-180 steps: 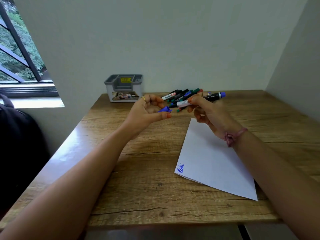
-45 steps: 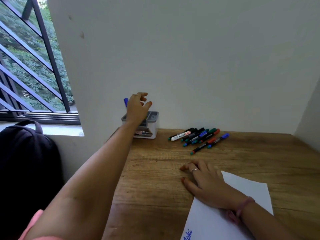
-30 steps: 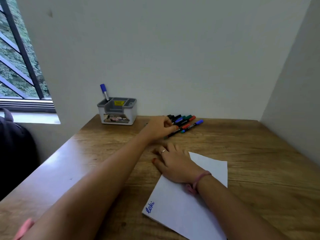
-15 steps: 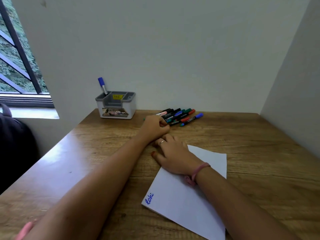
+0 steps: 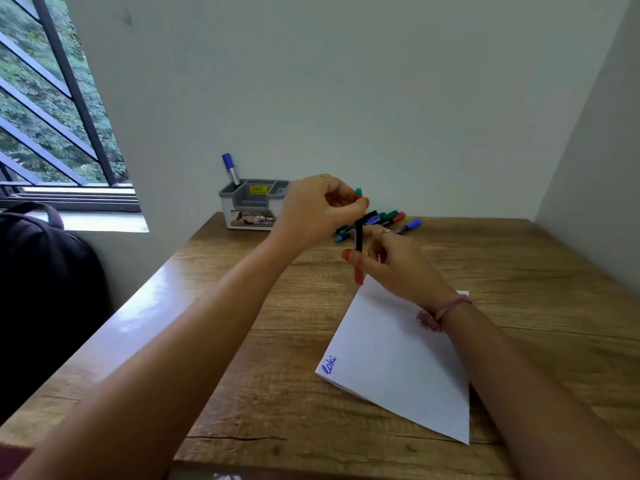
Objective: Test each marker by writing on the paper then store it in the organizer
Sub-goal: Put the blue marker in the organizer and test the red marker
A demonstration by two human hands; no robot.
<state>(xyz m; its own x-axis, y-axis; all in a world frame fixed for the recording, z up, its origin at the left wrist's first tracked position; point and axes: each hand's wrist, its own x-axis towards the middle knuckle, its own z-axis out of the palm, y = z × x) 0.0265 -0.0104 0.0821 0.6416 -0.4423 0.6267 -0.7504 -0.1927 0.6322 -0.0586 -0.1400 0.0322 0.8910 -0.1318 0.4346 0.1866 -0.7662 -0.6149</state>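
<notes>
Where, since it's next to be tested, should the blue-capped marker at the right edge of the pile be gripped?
Pinch the blue-capped marker near its cap end, coming from above and from the right. It lies flat on the table, slightly apart from the pile with bare wood on that side, while its other end points toward the pile and the right hand.

Both hands now off the desk: left hand (image 5: 317, 207) has pulled a black marker (image 5: 358, 237) out of the pile (image 5: 375, 221) and holds it upright; right hand (image 5: 388, 259), off the paper (image 5: 398, 362), pinches its barrel.
</notes>
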